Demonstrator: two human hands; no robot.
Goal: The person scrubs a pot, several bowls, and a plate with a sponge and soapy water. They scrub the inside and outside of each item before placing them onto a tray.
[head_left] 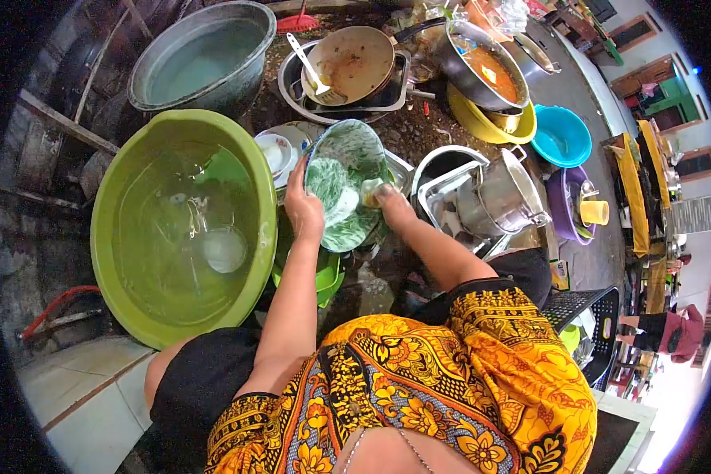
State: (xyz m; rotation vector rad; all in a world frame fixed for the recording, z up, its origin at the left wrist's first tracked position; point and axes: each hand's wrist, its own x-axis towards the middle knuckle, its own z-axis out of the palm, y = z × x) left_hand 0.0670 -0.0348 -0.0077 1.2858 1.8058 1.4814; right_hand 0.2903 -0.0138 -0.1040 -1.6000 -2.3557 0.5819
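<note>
A large bowl with a green and white marbled inside is tilted up in front of me. My left hand grips its left rim. Inside the bowl, near its right side, my right hand is closed on a pale, soapy sponge against the surface. Whitish suds show on the bowl's inner face. Beneath the bowl, partly hidden, is a bright green basin. Small white dishes lie just behind my left hand.
A big green tub of water stands at the left, a grey tub behind it. Dirty pans, a pot of orange liquid, metal pots and blue and purple basins surround the back and right.
</note>
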